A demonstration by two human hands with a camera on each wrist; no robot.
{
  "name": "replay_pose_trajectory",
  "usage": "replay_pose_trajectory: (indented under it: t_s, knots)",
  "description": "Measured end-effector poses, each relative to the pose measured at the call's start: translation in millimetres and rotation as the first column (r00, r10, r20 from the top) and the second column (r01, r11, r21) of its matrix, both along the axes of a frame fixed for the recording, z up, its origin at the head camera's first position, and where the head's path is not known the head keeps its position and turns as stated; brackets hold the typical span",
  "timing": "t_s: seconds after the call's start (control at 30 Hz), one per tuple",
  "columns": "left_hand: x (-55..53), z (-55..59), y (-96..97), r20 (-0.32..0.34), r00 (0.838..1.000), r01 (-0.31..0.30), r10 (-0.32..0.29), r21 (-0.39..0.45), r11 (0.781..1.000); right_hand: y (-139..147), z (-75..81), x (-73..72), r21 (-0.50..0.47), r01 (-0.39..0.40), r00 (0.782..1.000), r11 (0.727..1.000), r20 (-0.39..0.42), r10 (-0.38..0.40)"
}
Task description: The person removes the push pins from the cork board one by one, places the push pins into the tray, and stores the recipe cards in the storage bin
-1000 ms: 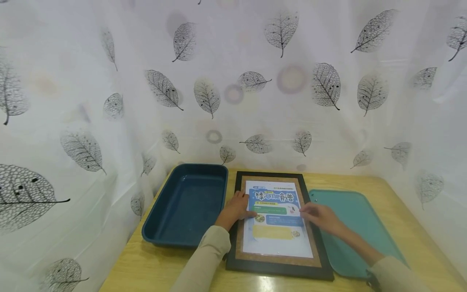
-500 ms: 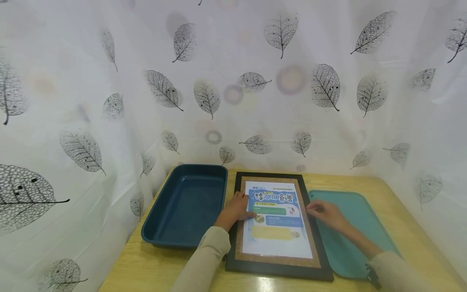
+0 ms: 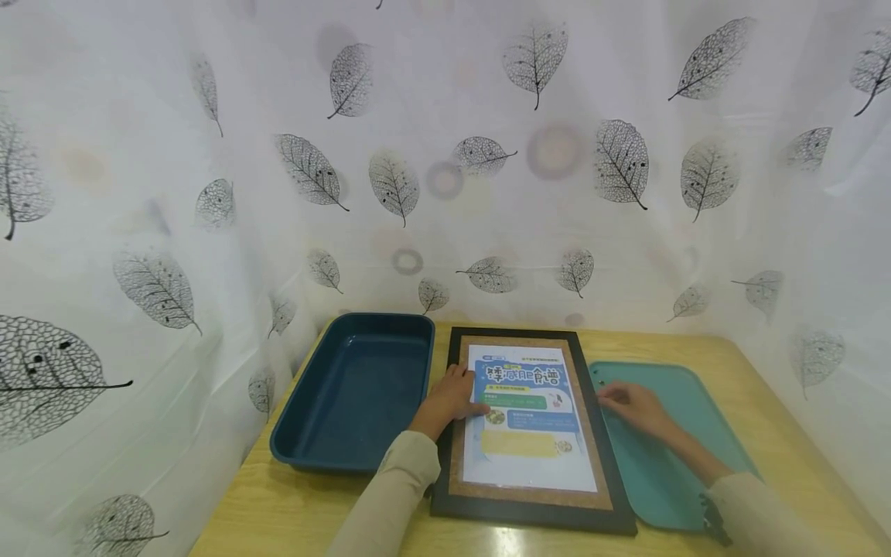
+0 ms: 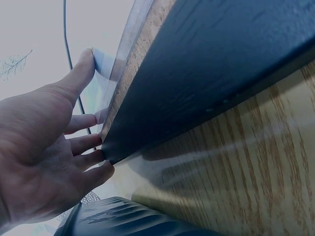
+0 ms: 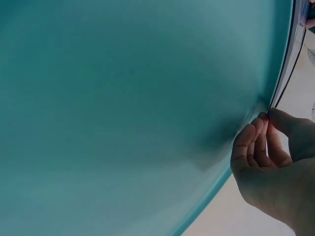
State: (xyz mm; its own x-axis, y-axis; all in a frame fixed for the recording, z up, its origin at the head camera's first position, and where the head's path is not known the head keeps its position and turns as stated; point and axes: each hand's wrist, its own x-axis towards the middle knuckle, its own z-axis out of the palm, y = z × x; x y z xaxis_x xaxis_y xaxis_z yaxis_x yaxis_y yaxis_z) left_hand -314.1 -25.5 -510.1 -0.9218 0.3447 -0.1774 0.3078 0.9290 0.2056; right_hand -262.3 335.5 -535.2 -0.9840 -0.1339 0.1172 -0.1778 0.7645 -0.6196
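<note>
A printed sheet (image 3: 532,464) with blue, green and yellow panels lies on a cork board (image 3: 529,497) in a black frame (image 3: 536,520). My left hand (image 3: 448,402) rests on the sheet's left edge and the frame, fingers extended; in the left wrist view the thumb (image 4: 81,73) lies over the sheet. My right hand (image 3: 636,406) is just right of the frame, over the teal tray (image 3: 696,449). Its fingers are curled, with thumb and index fingertips together in the right wrist view. No thing shows between them. A tiny object (image 3: 602,381) lies near the tray's back left corner.
A deep dark-blue tray (image 3: 348,402) stands left of the frame on the light wooden table (image 3: 278,503). The teal tray lies close against the frame's right side. A white curtain (image 3: 480,216) with leaf prints hangs behind and at both sides.
My right hand has moved right, from the sheet's right edge across the frame to over the teal tray. The left hand stays in the same place on the sheet's left edge.
</note>
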Motion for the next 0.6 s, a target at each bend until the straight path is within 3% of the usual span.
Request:
replay_pose_trajectory:
  t_s: [0.6]
  knots:
    - [0.4, 0.7, -1.0, -0.009, 1.0, 0.013, -0.013, 0.006, 1.0, 9.1, -3.7, -8.7, 0.054, 0.014, 1.0, 0.998, 0.005, -0.014]
